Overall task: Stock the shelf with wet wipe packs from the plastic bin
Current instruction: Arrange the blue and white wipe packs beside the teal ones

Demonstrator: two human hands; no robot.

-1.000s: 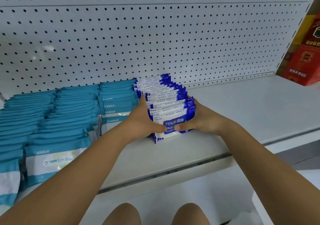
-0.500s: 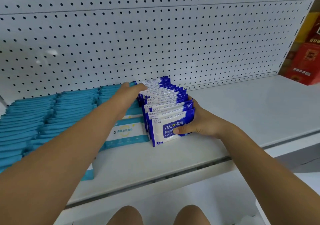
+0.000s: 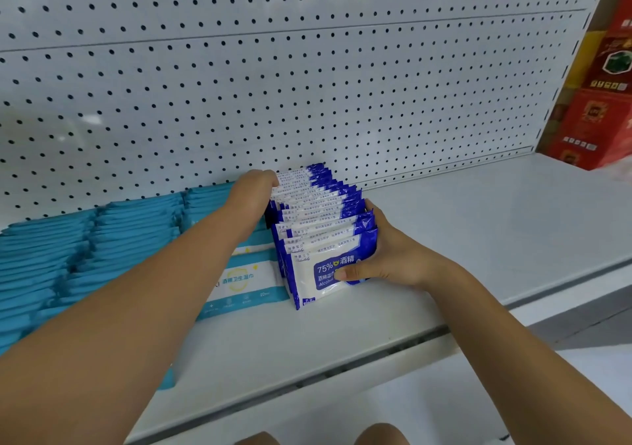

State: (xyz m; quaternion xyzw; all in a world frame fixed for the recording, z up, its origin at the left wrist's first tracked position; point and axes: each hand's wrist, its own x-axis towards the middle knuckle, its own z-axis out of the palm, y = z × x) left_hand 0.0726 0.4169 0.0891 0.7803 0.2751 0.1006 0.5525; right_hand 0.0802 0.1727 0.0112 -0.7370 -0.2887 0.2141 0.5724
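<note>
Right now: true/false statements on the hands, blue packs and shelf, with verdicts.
1. The right hand grips the front of the row of dark blue packs, thumb on the front pack. True.
2. Both hands are at the front pack. False: the left hand is at the row's back end, by the pegboard.
3. The teal packs lie left of the blue row. True.
4. Packs fill the space right of the blue row. False: the shelf is bare there, up to the red boxes.

"75%" and "Alcohol" on front blue pack (image 3: 328,270)
</note>
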